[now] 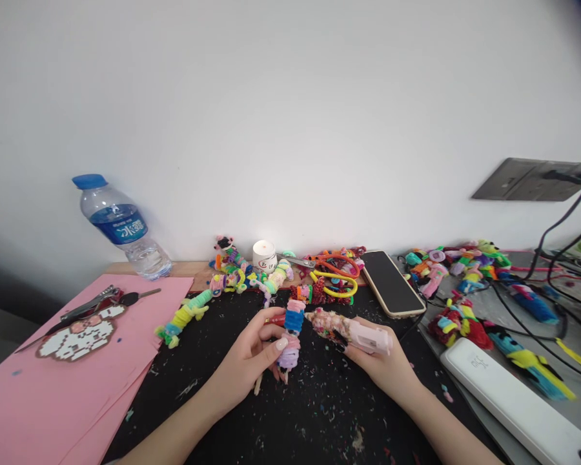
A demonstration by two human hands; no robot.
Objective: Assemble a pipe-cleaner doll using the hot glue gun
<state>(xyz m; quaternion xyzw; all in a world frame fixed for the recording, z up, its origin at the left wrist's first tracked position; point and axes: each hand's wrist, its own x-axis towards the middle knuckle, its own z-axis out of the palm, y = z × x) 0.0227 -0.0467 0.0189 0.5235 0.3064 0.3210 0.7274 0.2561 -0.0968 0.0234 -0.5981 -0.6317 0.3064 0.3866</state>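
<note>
My left hand [252,358] is closed around a small stick wrapped in fuzzy pipe-cleaner bands [292,332], pink, blue and lilac, held upright over the black mat [290,413]. My right hand [380,368] grips a pale pink glue gun [353,329] whose decorated front end points left at the top of the wrapped stick, almost touching it. A red pen-like tip [274,320] shows just left of the stick.
A water bottle [121,226] leans at the back left. Pink paper sheets [58,387] carry a bead figure and pliers. Colourful pipe-cleaner pieces, a candle [264,255], a phone [390,282], a white power strip [518,403] and cables lie along the back and right.
</note>
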